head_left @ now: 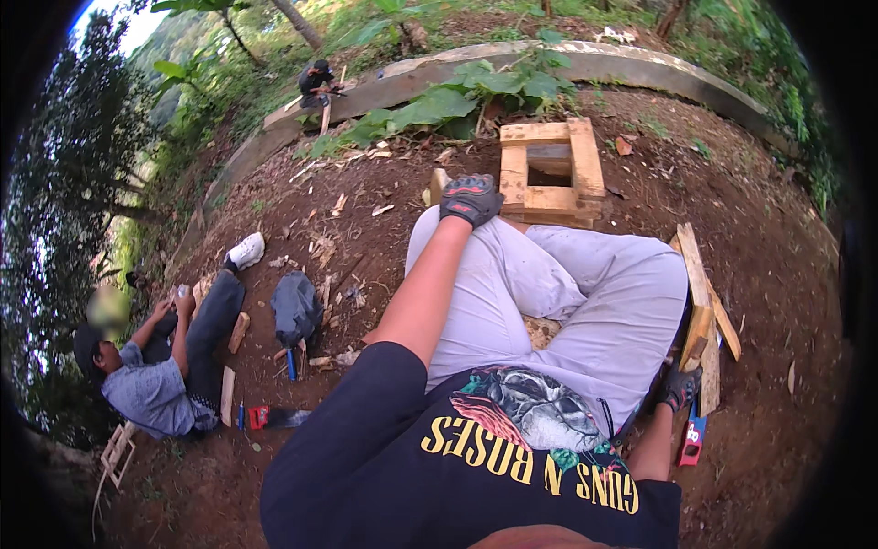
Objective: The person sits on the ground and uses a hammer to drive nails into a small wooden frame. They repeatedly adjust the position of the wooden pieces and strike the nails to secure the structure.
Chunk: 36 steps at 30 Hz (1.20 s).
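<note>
The square frame of pale wooden planks (551, 171), open in the middle, lies on the brown earth just beyond the left hand (470, 199); the stack of long pale wooden boards (705, 316) lies just above and beside the right hand (679, 388); a dark grey plastic bag (295, 307) sits on the ground well to the left of the left hand, and a small red and blue flat package (692, 440) with a printed label lies on the soil just below the right hand.

The left hand, in a black glove with red marks, rests knuckles-up on the knee of the light grey trousers (585, 302), fingers curled, holding nothing that can be seen; the right hand, also gloved, is down at the edge of the boards, and whether it grips them cannot be told.

A seated person in a grey shirt (151, 389) is well apart to the left.
</note>
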Available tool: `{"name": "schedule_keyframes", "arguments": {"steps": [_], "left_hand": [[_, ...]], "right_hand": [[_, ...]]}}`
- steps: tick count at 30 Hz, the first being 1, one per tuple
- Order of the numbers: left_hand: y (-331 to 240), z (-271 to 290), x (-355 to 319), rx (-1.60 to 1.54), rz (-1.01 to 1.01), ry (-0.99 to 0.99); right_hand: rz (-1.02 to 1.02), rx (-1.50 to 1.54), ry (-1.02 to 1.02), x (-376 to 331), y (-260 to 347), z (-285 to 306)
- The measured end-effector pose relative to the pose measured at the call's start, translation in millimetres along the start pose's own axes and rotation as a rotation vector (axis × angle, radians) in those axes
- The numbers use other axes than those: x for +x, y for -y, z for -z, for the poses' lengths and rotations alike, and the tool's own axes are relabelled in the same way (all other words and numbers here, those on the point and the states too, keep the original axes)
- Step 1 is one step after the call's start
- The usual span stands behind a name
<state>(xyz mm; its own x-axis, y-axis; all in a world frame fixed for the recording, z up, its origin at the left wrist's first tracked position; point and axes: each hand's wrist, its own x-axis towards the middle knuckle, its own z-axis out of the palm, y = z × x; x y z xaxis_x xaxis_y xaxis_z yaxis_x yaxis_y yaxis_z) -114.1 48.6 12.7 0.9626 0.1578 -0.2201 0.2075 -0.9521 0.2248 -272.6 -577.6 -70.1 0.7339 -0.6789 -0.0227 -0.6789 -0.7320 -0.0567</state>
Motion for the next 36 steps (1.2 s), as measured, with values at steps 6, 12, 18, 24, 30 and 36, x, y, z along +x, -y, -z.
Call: {"name": "schedule_keyframes", "arguments": {"steps": [6,12,18,24,30,36], "left_hand": [[6,-11,-8,-0.043,-0.008,-0.108],[8,-27,-3,-0.054,0.015,-0.128],[-4,-26,4,-0.042,-0.032,-0.162],[-1,-37,6,-0.061,-0.004,-0.222],[20,-5,6,-0.577,0.031,-0.311],[189,9,-62,-0.738,0.458,-0.532]], "right_hand": [[-0.010,-0.105,-0.047,-23,12,10],[0.294,0.017,-0.013,-14,92,16],[0.629,0.133,0.121,-25,177,28],[0.941,0.222,0.292,-69,259,42],[1.197,0.272,0.480,-128,323,47],[1.362,0.238,0.651,-180,369,39]]}}
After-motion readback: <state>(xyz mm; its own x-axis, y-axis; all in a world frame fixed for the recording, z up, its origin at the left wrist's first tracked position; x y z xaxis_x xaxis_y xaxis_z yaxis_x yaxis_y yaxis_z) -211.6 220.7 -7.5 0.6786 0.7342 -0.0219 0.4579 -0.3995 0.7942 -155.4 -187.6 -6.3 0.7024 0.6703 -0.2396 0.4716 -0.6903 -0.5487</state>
